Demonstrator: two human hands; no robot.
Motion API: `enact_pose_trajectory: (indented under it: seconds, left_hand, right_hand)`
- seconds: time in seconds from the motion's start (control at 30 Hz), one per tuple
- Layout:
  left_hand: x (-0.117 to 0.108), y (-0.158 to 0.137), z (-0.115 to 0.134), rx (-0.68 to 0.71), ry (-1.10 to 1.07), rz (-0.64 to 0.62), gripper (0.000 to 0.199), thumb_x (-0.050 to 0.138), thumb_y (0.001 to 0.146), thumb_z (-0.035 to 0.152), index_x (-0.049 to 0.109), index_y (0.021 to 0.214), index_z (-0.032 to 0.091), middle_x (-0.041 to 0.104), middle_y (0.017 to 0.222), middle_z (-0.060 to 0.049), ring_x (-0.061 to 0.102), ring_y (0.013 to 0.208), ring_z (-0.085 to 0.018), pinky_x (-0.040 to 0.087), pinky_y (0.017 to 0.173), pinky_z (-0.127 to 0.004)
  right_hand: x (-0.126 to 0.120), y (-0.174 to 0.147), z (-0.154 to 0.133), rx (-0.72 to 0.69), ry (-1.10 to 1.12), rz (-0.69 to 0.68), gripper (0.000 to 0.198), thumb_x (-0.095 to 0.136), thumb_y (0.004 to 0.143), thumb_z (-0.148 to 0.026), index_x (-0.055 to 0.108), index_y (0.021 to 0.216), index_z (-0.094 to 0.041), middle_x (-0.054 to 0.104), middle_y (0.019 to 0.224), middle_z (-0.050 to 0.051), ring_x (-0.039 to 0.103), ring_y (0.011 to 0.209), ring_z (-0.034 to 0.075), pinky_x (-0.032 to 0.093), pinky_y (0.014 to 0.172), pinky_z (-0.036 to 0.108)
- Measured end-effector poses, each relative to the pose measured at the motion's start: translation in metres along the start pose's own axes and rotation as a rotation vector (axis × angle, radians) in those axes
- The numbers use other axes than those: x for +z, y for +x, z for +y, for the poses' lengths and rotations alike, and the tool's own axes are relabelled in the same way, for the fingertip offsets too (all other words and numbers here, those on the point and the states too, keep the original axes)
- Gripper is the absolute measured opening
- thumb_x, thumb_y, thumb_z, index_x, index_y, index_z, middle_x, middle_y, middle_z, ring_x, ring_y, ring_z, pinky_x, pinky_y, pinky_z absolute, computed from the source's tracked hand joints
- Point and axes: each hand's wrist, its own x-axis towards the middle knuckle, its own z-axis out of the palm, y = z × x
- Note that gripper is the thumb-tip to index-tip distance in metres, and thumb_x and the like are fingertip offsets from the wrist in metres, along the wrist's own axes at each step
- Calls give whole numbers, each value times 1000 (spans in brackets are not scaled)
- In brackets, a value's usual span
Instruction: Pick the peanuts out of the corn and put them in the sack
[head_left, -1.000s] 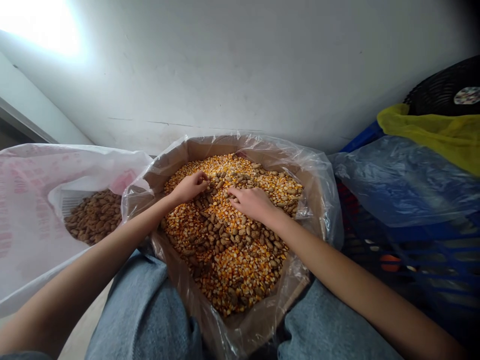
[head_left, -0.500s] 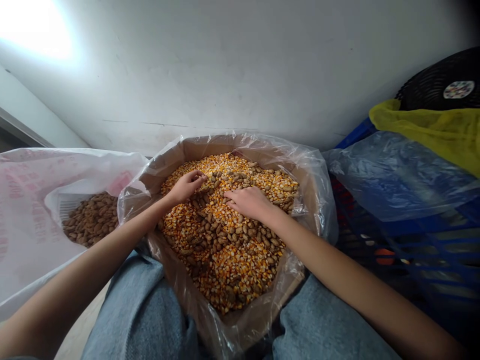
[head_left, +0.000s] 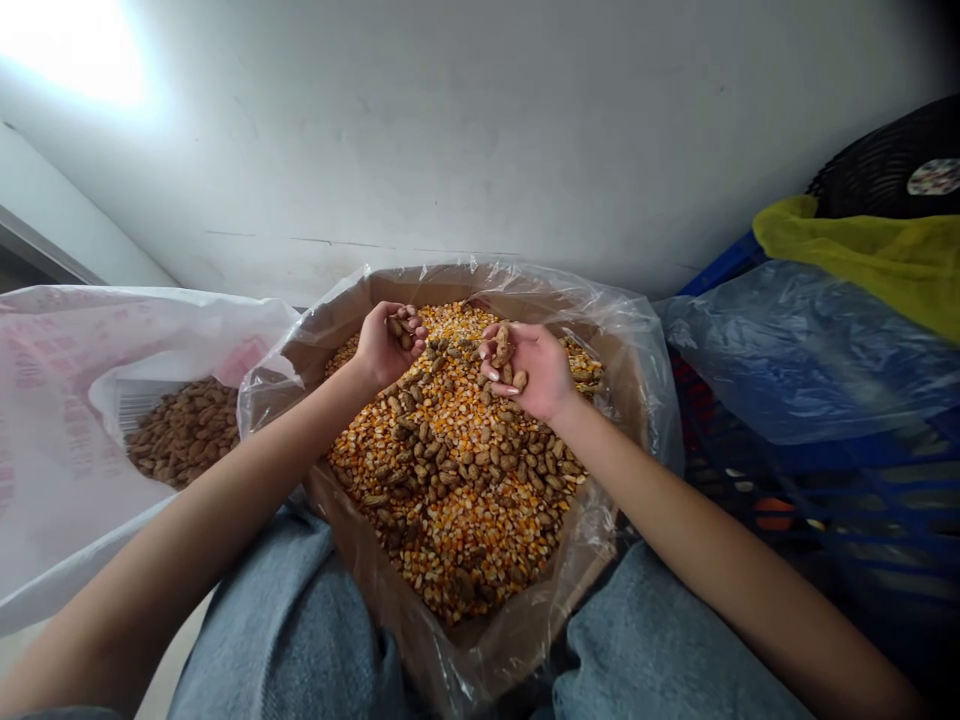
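Between my knees stands a cardboard box (head_left: 637,390) lined with a clear plastic bag (head_left: 664,400). Yellow corn kernels (head_left: 480,540) fill it, with many unshelled peanuts (head_left: 450,465) mixed in and lying thickest across the middle. Above the far left of the corn, my left hand (head_left: 384,345) is palm up with fingers curled round a few peanuts (head_left: 403,327). My right hand (head_left: 536,370), also turned up, cups several peanuts (head_left: 502,350) over the right half of the box; its fingers are bent around them.
At left, a white plastic sack (head_left: 60,430) with pink print holds a heap of peanuts (head_left: 184,435). A blue plastic crate (head_left: 840,490) stands at right, with clear plastic (head_left: 810,340), yellow mesh (head_left: 862,240) and a black fan-like object (head_left: 877,160) on it. A white wall (head_left: 450,140) rises behind.
Both hands have risen from the corn and turned from palm down to palm up. Each now holds peanuts. The right hand has moved slightly right and up.
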Motion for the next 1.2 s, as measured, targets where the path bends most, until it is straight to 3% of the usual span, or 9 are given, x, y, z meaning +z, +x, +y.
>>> enact_pose_trajectory:
  seconds: [0.13,0.23,0.4,0.57,0.67,0.8,1.0,1.1,1.2]
  left_hand:
    - [5,6,-14,46,195,71,18,40,69,27,33,55,17,32,45,5,34,36,-6,22,32,-16]
    - [0,5,-24,127,760,67,28,42,72,38,34,54,18,33,45,4,33,36,-7,22,35,-19]
    - [-8,-9,-42,409,2030,-64,25,44,73,41,52,80,18,55,63,-4,54,62,-18,38,58,-27]
    - [-8,-18,-53,286,2392,-217,30,36,78,39,49,95,17,59,71,-9,57,68,-24,40,61,-32]
    - [-7,-17,-52,312,2207,-172,28,40,75,41,51,87,17,57,68,-7,55,65,-21,39,59,-29]
    - [-3,-14,-45,205,1416,-91,20,40,73,35,46,66,17,46,54,0,44,46,-11,33,44,-22]
    - [-2,-13,-25,-105,180,-36,18,36,72,26,34,56,17,27,44,6,28,33,-5,21,32,-16]
    - [-4,-13,-17,-79,-19,-27,10,37,70,19,38,60,16,35,48,4,33,36,-5,24,33,-14]
    - [-4,-11,-17,-24,22,-16,6,37,68,16,43,67,16,43,55,3,39,40,-6,28,36,-15]
  right_hand:
    - [-9,2,0,-20,-166,218,30,47,70,-45,40,61,-17,41,56,-4,26,35,3,11,31,16]
    - [-15,0,1,-65,-634,361,22,50,71,-39,48,66,-17,46,58,-3,30,37,4,18,34,17]
    - [-19,-5,7,-61,-1724,249,25,50,73,-30,58,96,-25,61,74,2,53,63,15,36,55,24]
    - [-21,-2,17,-9,-1997,204,31,44,78,-31,51,108,-28,63,92,4,56,80,21,39,63,28]
    - [-23,0,20,-3,-1970,212,32,45,78,-33,51,109,-29,63,91,4,56,80,21,39,63,28]
    - [-22,1,19,-68,-1718,279,22,51,73,-35,58,91,-24,61,78,4,54,68,18,37,58,26]
    - [-17,-1,2,-20,-453,192,20,48,70,-38,46,74,-19,41,56,-4,29,37,5,17,33,16]
    - [-16,-2,-6,1,-91,96,17,44,67,-34,45,75,-18,41,58,-4,29,37,5,11,31,15]
    - [-15,-3,-9,-15,-55,96,23,41,67,-39,46,79,-19,45,63,-2,35,40,6,13,32,16]
